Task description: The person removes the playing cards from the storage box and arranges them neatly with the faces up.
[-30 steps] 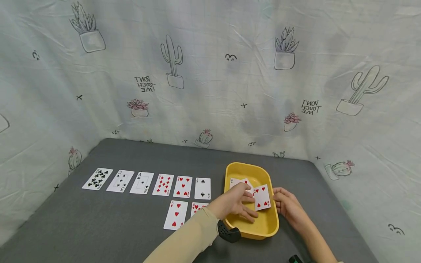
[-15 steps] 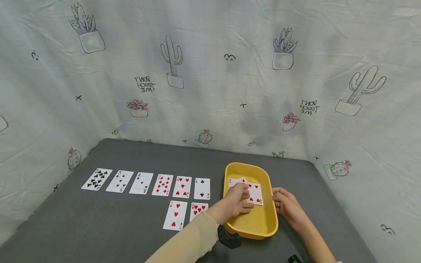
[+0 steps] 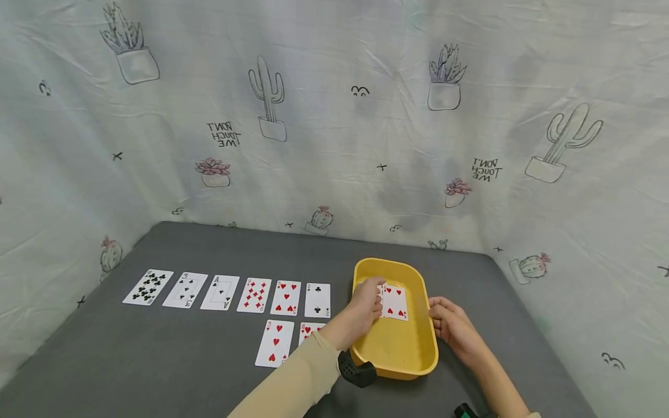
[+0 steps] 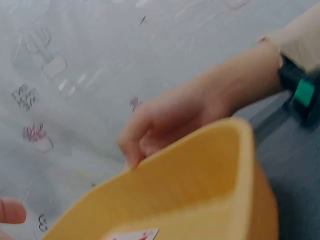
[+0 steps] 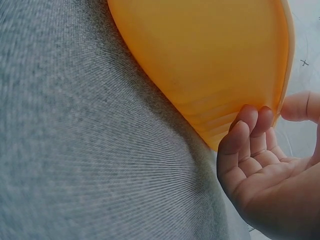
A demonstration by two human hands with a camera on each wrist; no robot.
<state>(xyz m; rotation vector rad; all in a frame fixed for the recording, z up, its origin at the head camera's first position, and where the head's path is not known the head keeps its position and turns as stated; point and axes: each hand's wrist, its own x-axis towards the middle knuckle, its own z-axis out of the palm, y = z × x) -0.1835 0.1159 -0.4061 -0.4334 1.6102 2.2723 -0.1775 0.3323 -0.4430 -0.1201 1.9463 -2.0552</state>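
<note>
A yellow plastic tray (image 3: pixel 397 354) stands on the right part of the table. Inside it lies a four of hearts (image 3: pixel 395 302), overlapping another playing card that is mostly hidden by my left hand (image 3: pixel 364 303). That hand reaches over the tray's left rim, fingers curled at the cards' left edge and thumb near their top. In the left wrist view only the thumb (image 4: pixel 11 211) and a corner of a card (image 4: pixel 135 234) show. My right hand (image 3: pixel 456 328) pinches the tray's right rim; in the right wrist view its fingertips (image 5: pixel 246 116) lie against the outer wall.
Left of the tray, face-up cards form a row, among them a nine of diamonds (image 3: pixel 254 295) and a two of clubs (image 3: pixel 317 301). Below are a three of hearts (image 3: pixel 274 343) and a ten of hearts (image 3: pixel 309 331), partly behind the left sleeve. A patterned curtain (image 3: pixel 334 128) surrounds the table.
The cards in the tray have slid left with my left hand and now overlap more. Its spread fingers have curled in at their edge. My right hand has stayed on the rim.
</note>
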